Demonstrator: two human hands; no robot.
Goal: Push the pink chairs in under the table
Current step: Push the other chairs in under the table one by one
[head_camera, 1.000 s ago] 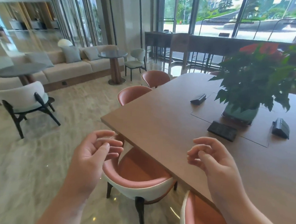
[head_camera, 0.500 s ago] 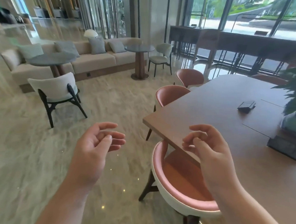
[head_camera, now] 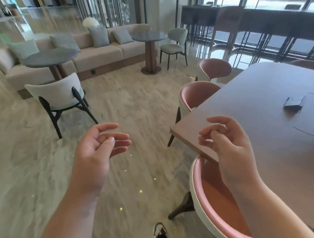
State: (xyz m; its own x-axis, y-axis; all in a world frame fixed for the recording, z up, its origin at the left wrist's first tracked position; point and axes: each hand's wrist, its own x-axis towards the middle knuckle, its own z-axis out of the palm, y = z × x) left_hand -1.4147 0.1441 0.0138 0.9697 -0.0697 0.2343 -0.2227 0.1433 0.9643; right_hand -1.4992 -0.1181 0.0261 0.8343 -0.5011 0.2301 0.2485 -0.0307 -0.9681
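Note:
A long brown table point(head_camera: 257, 102) fills the right side. Three pink chairs stand along its left edge. The nearest pink chair point(head_camera: 214, 203) is at the lower right, its seat partly under the table corner. The middle pink chair point(head_camera: 195, 95) and the far pink chair point(head_camera: 214, 68) sit tucked close to the edge. My left hand point(head_camera: 96, 151) hovers over the floor, fingers loosely curled, holding nothing. My right hand point(head_camera: 228, 147) hangs above the table corner and the nearest chair, fingers curled apart, touching nothing.
A white armchair point(head_camera: 60, 98) stands on the marble floor at the left. Behind it are two round tables point(head_camera: 49, 56), a beige sofa point(head_camera: 101, 52) and a grey chair point(head_camera: 176, 43). A black box point(head_camera: 293, 103) lies on the table. My shoe point(head_camera: 160, 235) shows below.
The view has swung left and moved along the table, so the plant has left the frame and the nearest chair now sits lower right. Both hands stay raised and empty.

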